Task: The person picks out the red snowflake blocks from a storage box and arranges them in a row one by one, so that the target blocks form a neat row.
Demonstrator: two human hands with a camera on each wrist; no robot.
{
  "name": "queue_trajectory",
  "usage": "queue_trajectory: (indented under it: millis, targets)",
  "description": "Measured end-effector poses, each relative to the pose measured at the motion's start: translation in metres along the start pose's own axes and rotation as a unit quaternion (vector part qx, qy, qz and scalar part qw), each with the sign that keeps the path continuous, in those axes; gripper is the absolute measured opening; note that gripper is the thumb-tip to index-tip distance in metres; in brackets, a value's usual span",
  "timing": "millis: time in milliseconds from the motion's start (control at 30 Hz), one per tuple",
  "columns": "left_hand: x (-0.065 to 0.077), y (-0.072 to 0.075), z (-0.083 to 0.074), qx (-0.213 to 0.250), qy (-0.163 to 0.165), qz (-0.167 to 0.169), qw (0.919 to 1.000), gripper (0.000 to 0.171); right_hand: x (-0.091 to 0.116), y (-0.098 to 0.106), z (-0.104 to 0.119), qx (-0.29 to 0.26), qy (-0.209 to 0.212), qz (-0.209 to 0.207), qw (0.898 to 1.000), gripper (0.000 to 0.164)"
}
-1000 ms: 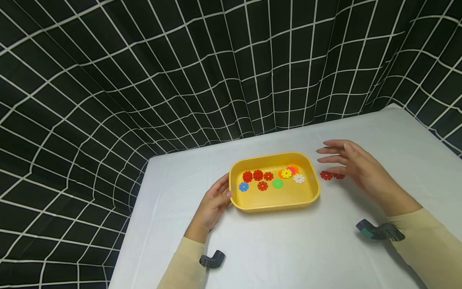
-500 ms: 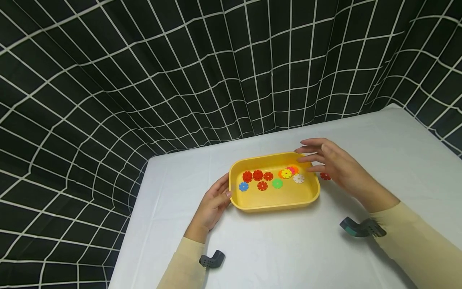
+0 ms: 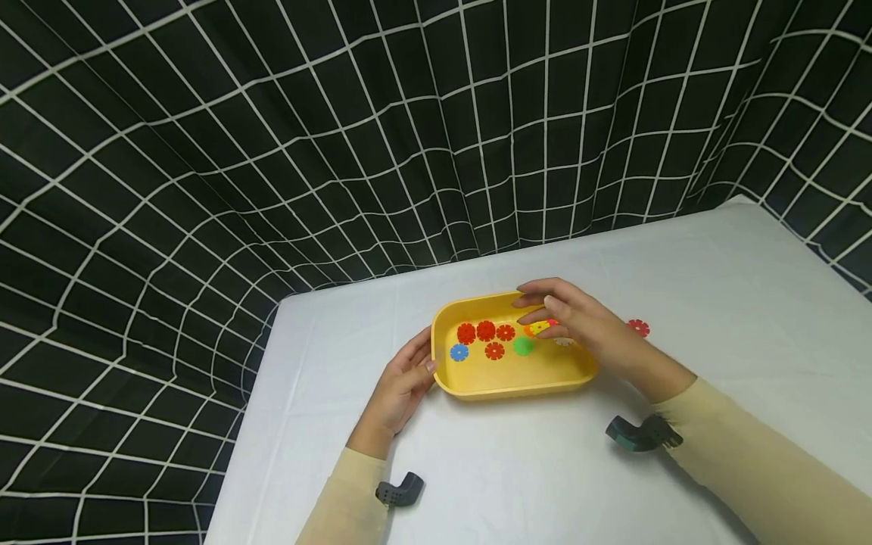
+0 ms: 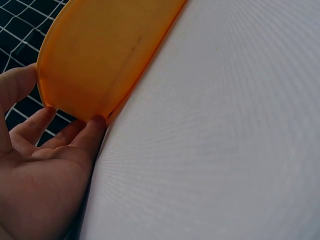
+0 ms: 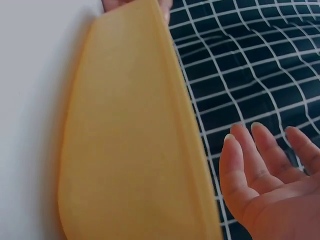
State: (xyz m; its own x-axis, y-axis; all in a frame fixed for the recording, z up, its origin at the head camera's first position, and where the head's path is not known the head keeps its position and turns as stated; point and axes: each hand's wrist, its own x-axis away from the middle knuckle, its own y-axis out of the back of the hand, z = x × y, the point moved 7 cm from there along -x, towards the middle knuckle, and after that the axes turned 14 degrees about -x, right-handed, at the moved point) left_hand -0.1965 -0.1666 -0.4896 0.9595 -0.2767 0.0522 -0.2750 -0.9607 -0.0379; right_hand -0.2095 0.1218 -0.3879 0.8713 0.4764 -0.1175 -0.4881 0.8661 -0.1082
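Note:
My left hand (image 3: 400, 387) grips the left end of a yellow plastic tray (image 3: 518, 374), thumb on the rim and fingers against the end wall, as the left wrist view also shows. Over the tray's right part hovers my right hand (image 3: 589, 327), fingers spread and loosely bent, with nothing seen in it. Inside the tray lie several notched plastic discs: red discs (image 3: 486, 331), a blue disc (image 3: 459, 353), a green disc (image 3: 523, 347) and a yellow disc (image 3: 538, 328). Fingers partly cover the yellow, orange, pink and white ones.
A red disc (image 3: 638, 328) lies on the white tablecloth (image 3: 504, 469) right of the tray, behind my right wrist. Black curtain (image 3: 381, 151) with a white grid hangs along the table's far and left sides.
My right hand has moved left, from beside the tray's right end to above its right part. My left hand and the discs in the tray stay about where they were.

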Motion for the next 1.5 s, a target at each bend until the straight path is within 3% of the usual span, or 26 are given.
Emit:
queue_trajectory:
  millis: [667, 967, 1500]
  targets:
    - [0.001, -0.001, -0.002, -0.003, 0.0, 0.007, 1.0, 0.062, -0.041, -0.031, -0.022, -0.02, -0.037, -0.002, 0.999, 0.055]
    - [0.002, -0.001, -0.003, -0.004, 0.004, 0.001, 1.0, 0.06, -0.049, -0.029, -0.047, 0.018, -0.082, -0.014, 0.996, 0.063]
    - [0.001, 0.0, 0.0, -0.005, 0.009, -0.003, 0.9999, 0.06, -0.05, -0.029, -0.073, 0.091, -0.135, 0.035, 0.986, 0.066]
